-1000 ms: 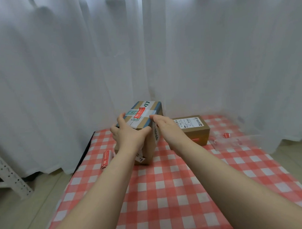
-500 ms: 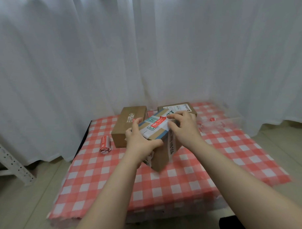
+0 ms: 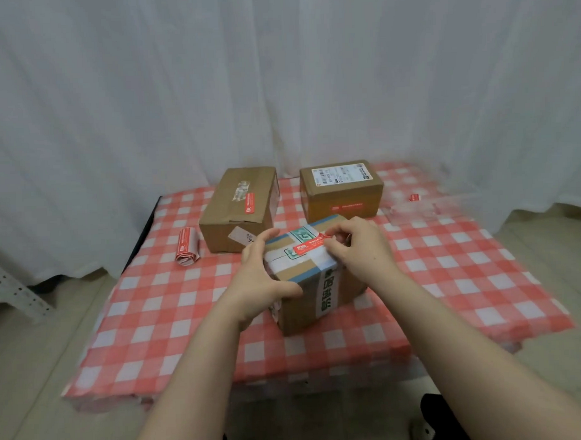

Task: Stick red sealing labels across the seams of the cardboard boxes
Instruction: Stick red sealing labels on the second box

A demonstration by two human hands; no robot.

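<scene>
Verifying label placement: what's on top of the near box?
A red label lies across white tape and a green printed sticker on the near box. The right hand pinches and covers the label's right end; the left hand grips the left edge, hiding the top there.

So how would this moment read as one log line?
left hand: grips near box | right hand: pinches red label on its top | left rear box, right rear box: labelled
</scene>
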